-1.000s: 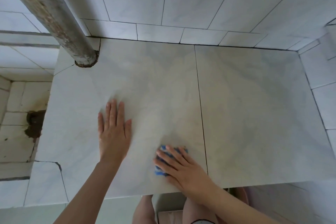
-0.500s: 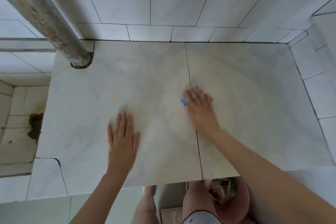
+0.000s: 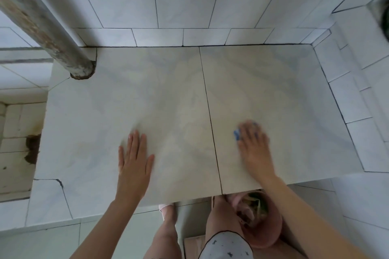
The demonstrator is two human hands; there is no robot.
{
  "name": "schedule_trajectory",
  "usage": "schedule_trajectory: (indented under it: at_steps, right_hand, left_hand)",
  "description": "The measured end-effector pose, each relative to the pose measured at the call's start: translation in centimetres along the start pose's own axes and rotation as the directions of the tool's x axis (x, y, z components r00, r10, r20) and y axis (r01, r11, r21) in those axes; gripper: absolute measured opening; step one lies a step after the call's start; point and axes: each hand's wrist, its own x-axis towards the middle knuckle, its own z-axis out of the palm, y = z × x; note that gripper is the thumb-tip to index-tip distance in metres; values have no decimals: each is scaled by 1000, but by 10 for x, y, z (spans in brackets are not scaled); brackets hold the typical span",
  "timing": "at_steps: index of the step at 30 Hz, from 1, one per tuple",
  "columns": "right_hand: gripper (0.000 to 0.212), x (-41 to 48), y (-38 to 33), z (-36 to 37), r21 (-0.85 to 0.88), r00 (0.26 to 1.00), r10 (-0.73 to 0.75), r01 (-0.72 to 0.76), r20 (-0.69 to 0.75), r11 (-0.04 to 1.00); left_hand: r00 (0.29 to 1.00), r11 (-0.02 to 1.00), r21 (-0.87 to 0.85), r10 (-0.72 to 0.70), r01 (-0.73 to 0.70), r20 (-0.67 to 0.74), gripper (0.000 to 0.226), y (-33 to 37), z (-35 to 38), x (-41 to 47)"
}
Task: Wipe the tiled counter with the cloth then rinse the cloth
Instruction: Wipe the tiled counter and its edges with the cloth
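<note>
From the head camera, looking down: the counter (image 3: 147, 90) is two large pale tiles that meet at a dark joint (image 3: 207, 99) running from the wall to the near edge.

To the right of that joint, toward the near edge, the right hand (image 3: 253, 147) lies palm-down on the blue cloth (image 3: 237, 134). Only a corner of the cloth shows, on the side facing the joint. The fingers look flat and spread, pressing the cloth down rather than clutching it, probably so the whole palm drives it across the tile. The hand is blurred, so the fingertips are hard to read.

To the left of the joint, about level with the other hand, the left hand (image 3: 134, 160) rests flat on the bare tile with straight fingers, holding nothing. It seems to be there as a brace for the body.

Far left of the joint, a worn pipe (image 3: 48, 33) meets the counter's back corner. Below the near edge, right of the joint, stands a pink bucket (image 3: 271, 231).

Wiping looks under way; rinsing is not yet done.
</note>
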Motion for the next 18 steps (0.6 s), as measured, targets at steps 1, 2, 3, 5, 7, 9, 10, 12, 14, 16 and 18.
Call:
schedule_trajectory:
  at_steps: [1,2,3,5,7,9,10,12,14,16,18]
  right_hand:
    - [65,0,13,-2,42,993,118,-119,14,992]
    - [67,-2,17,-2,75,980,201,-201,13,977]
    - [67,-5,10,-1,91,966,257,-254,-14,963]
    - [61,-20,-25,4,66,964,259,-256,-57,965]
    - [53,-44,-76,18,23,990,126,-125,-63,992]
    - [52,-73,-134,31,67,997,-42,45,-57,997]
    - [52,-87,-158,37,92,991,-123,128,-61,988]
    - [55,-107,-191,43,88,969,-241,244,-43,966]
    - [56,-114,-196,48,59,953,-303,304,-18,951]
    - [51,-108,-178,46,49,948,-317,317,-12,947]
    - [48,-99,-146,42,30,974,-228,228,-10,973]
  left_hand:
    - [1000,1000,-7,4,-4,2,62,1,0,-5]
    - [1000,1000,-11,5,-5,5,61,1,1,-8]
    - [1000,1000,-12,4,-4,11,62,1,1,-11]
    - [1000,1000,-12,8,-8,22,63,0,0,-13]
    - [999,1000,-15,16,-15,29,64,-2,0,-14]
    - [999,1000,-5,18,-18,33,64,-6,0,-15]
    - [999,1000,6,19,-19,38,64,-9,-1,-16]
    - [998,999,28,25,-26,50,63,-15,-3,-20]
    - [998,999,25,27,-29,57,62,-19,-6,-22]
    - [998,999,17,26,-27,59,62,-19,-8,-24]
    - [998,1000,-1,12,-12,61,63,-16,-8,-25]
